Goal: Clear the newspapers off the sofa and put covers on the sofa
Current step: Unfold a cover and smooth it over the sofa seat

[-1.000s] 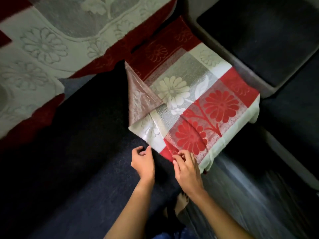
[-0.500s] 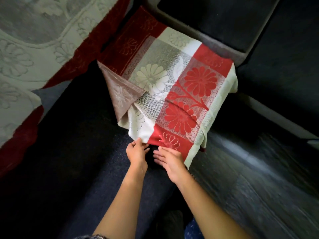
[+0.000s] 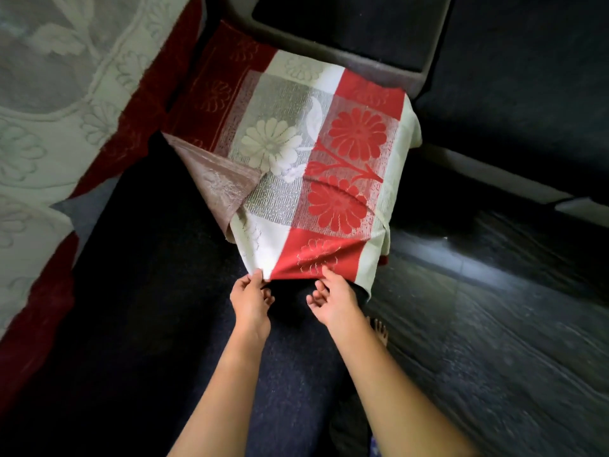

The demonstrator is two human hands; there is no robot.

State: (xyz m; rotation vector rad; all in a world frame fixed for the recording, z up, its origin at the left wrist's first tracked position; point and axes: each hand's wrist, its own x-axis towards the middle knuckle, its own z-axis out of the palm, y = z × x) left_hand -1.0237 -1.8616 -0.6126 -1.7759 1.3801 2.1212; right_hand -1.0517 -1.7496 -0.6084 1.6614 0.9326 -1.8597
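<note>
L hand [image 3: 250,301] pinches near hem of cover [image 3: 316,153], thumb & forefinger clamped on it. R hand [image 3: 333,301]: fingers apart, index touching hem. Cover drapes over sofa [image 3: 148,291] end, one corner flipped back; bare seat to left, floor [image 3: 478,324] to right.

Dim room, floor glare, blurred edges

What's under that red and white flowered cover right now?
Beneath the raised near edge of the cover, pinched by the left hand and touched by the right hand, only dark sofa seat shows. The cloth hides whatever lies under the rest.
</note>
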